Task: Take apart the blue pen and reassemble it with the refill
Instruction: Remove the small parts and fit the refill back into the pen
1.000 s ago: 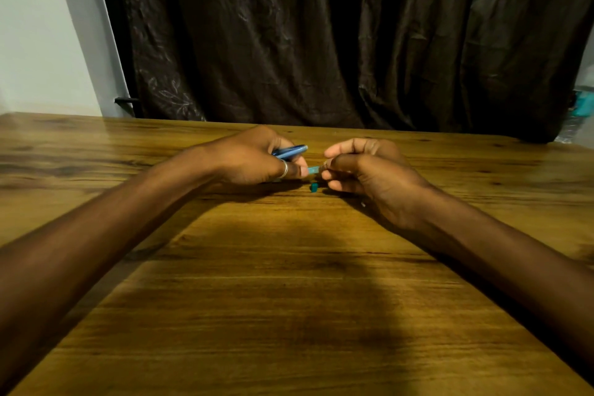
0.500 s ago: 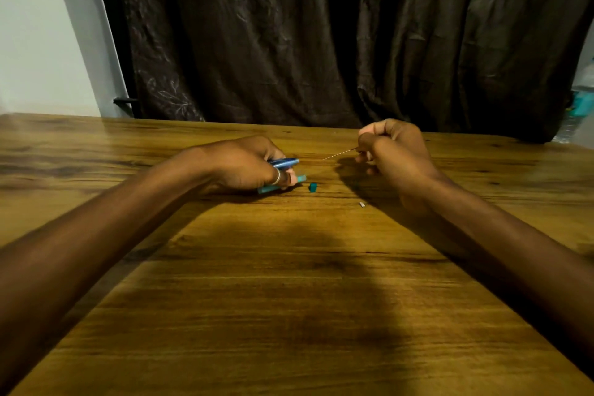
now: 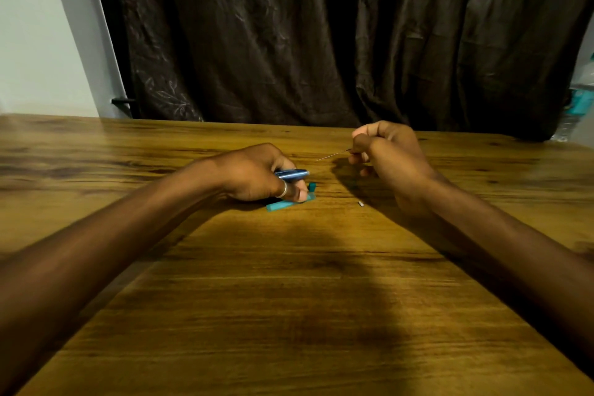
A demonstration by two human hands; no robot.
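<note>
Pinching refill (image 3: 332, 155), right hand (image 3: 385, 154) raised.

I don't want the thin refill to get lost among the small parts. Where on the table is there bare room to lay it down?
The wide stretch of table between the forearms is bare, as is the strip along the far edge by the curtain. It is crowded around the left hand: blue barrel, teal piece, small teal cap, and a tiny metal bit.

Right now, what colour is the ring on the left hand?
Silver: a plain metal ring on the left hand, seen in the head view.
</note>
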